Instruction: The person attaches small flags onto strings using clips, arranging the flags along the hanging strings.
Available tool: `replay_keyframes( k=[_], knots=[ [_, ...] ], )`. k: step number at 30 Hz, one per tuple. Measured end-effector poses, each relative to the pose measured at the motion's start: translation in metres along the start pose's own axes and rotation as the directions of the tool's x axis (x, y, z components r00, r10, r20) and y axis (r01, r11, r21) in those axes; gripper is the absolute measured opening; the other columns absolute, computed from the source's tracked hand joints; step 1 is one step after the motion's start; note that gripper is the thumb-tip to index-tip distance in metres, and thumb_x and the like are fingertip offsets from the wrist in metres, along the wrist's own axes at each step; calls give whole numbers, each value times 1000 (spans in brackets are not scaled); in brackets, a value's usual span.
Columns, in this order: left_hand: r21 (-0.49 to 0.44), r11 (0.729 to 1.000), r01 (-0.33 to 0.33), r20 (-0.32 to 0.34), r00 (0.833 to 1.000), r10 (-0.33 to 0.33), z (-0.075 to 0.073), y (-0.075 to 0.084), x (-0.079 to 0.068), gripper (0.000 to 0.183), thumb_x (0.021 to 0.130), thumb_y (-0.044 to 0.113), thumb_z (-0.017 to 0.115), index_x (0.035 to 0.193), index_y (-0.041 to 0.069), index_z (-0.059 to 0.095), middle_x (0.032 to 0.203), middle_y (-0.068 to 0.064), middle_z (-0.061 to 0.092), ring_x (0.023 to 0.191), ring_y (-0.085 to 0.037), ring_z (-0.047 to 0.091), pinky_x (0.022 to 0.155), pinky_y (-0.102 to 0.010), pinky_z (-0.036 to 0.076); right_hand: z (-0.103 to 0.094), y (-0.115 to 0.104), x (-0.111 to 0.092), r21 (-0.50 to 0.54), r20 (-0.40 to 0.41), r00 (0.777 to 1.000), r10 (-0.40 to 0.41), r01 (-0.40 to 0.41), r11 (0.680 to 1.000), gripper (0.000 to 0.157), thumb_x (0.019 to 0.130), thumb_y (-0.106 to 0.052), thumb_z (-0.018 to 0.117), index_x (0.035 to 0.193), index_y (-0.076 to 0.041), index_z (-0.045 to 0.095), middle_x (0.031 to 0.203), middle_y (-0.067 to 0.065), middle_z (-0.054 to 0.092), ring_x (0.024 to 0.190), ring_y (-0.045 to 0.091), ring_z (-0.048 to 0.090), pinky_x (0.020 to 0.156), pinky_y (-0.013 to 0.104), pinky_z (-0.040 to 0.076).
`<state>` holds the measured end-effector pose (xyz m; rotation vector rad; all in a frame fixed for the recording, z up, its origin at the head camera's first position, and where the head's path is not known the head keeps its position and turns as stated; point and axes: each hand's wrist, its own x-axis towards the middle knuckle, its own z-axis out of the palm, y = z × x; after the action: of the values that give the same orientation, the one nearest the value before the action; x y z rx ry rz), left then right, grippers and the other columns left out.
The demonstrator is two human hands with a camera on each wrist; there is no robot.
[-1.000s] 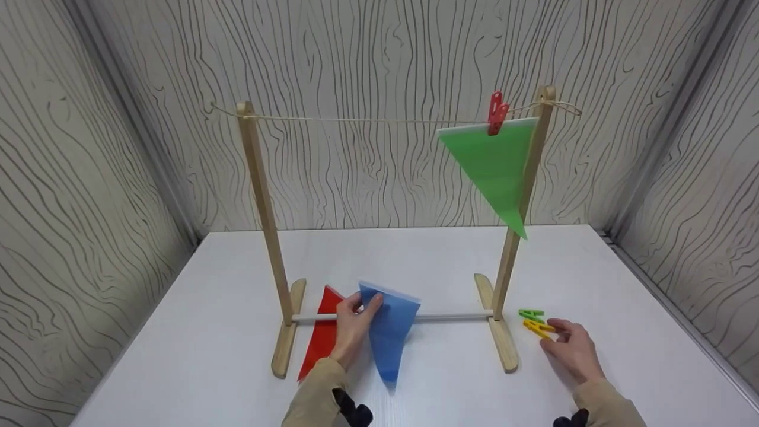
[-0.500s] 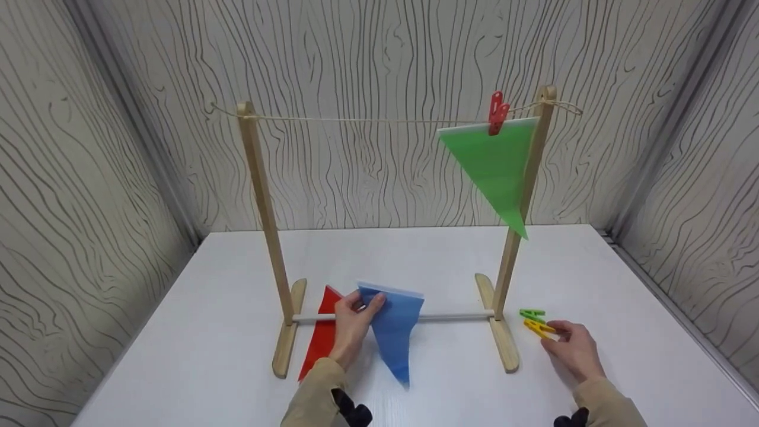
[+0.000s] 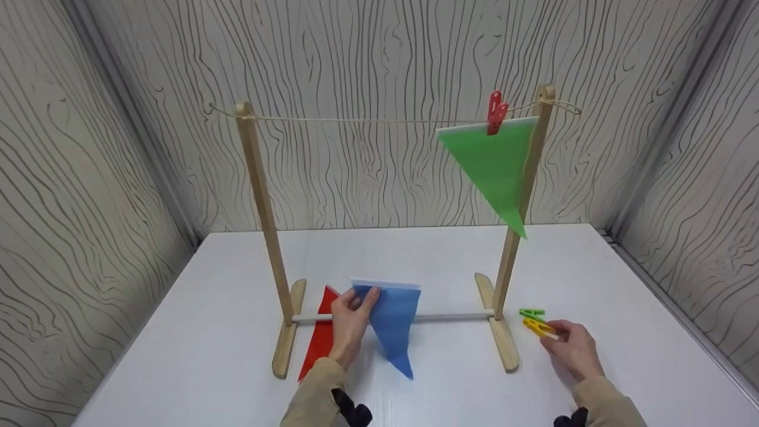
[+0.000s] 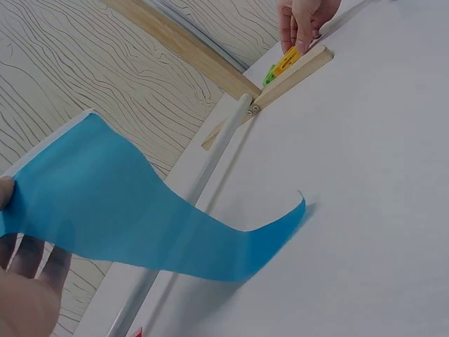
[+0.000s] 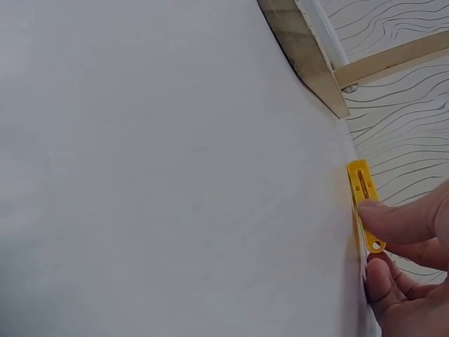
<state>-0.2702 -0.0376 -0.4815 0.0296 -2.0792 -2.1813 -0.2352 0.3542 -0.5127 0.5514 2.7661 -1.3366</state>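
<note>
My left hand [image 3: 348, 329] pinches the top left corner of a blue triangular pennant [image 3: 394, 314] between thumb and fingers. In the left wrist view the blue pennant [image 4: 133, 203] hangs over the rack's white crossbar, its tip curling close to the table. At the right, my right hand [image 3: 572, 347] pinches a yellow clothespin [image 3: 538, 327] at the tabletop; the right wrist view shows the thumb on the yellow clothespin [image 5: 363, 193]. A green clothespin [image 3: 532, 314] lies just behind it. Partly hidden by my left hand, a red pennant [image 3: 320, 341] lies across the crossbar.
A wooden rack stands on the white table [image 3: 450, 379], with a left post [image 3: 261, 201], a right post [image 3: 511, 267] and a white crossbar [image 3: 453, 315]. From its string [image 3: 332, 120] hangs a green pennant [image 3: 495, 166], held by a red clothespin [image 3: 496, 115].
The blue pennant has lifted slightly and its top edge has levelled, while its tip has swung right and upward. My left hand has shifted a little left. My right hand has barely moved.
</note>
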Motion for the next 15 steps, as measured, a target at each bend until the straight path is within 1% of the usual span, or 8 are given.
replay_keyframes(
  k=[3, 6, 8, 12, 15],
  knots=[
    [0, 1000, 0, -19, 1000, 0, 0, 1, 0, 47, 94, 37, 71, 126, 3, 66, 123, -15, 73, 109, -28, 72, 104, -48, 53, 0, -3, -1, 22, 6, 1000, 2, -2, 1000, 52, 96, -5, 62, 141, 12, 43, 135, 35, 48, 111, 38, 51, 93, 43, 49],
    [5, 1000, -18, -32, 999, 18, -1, 2, 0, 47, 94, 35, 72, 127, 2, 64, 123, -17, 72, 110, -31, 72, 104, -50, 53, 1, -5, -1, 40, 11, 1000, 3, -4, 999, 50, 97, -5, 61, 141, 12, 43, 138, 35, 47, 118, 42, 50, 105, 53, 46],
    [2, 999, -34, -31, 999, 34, -1, 4, 0, 47, 94, 33, 72, 128, 2, 64, 124, -17, 72, 112, -33, 71, 105, -52, 51, 1, -6, -1, 46, 14, 1000, 6, -6, 999, 49, 98, -6, 60, 142, 11, 43, 140, 35, 47, 120, 43, 49, 108, 55, 44],
    [-7, 998, -62, -12, 998, 62, -2, 6, -1, 47, 94, 34, 72, 130, 6, 63, 123, -15, 72, 113, -33, 71, 107, -54, 49, 0, -7, -3, 56, 16, 1000, -1, 0, 998, 49, 101, -11, 58, 143, 9, 42, 140, 34, 47, 123, 44, 49, 110, 56, 44],
    [-13, 996, -90, -1, 996, 90, -2, 9, -1, 45, 94, 34, 71, 130, 7, 64, 123, -14, 73, 113, -32, 72, 107, -52, 50, 1, -7, -6, 46, -12, 999, -43, 43, 998, 48, 101, -13, 57, 142, 9, 44, 137, 34, 49, 121, 45, 52, 106, 54, 48]
  ],
)
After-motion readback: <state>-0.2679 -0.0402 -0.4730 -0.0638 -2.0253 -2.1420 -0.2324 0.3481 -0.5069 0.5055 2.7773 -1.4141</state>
